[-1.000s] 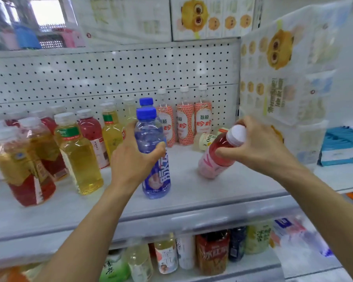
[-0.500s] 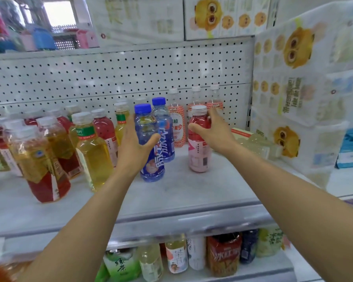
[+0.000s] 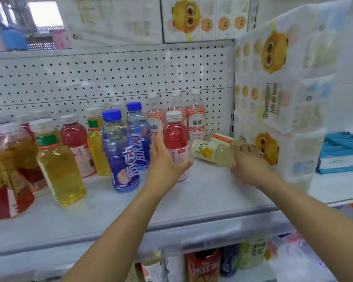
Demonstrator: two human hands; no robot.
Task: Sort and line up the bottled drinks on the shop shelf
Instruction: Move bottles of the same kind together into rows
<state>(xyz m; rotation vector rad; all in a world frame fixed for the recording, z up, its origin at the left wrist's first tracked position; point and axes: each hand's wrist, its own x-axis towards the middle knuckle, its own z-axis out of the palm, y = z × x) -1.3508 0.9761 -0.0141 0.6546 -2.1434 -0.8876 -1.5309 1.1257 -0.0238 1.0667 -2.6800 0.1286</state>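
A pink drink bottle with a white cap stands upright on the white shelf, in front of three tall lychee-label bottles. My left hand is spread between it and the front blue-capped bottle, fingers straight and thumb across the pink bottle's lower part. A second blue-capped bottle stands just behind. To the right a pale yellow bottle lies on its side, and my right hand grips its base end. Another toppled bottle lies behind it.
Yellow tea bottles and red drink bottles crowd the shelf's left part. A stack of wrapped tissue packs walls off the right end, with blue packs beyond. A pegboard backs the shelf. More drinks stand on the shelf below.
The pink bottle was stood upright beside the blue ones. My right hand let it go and moved right onto the toppled pale bottle. My left hand left the blue bottle and shifted right.
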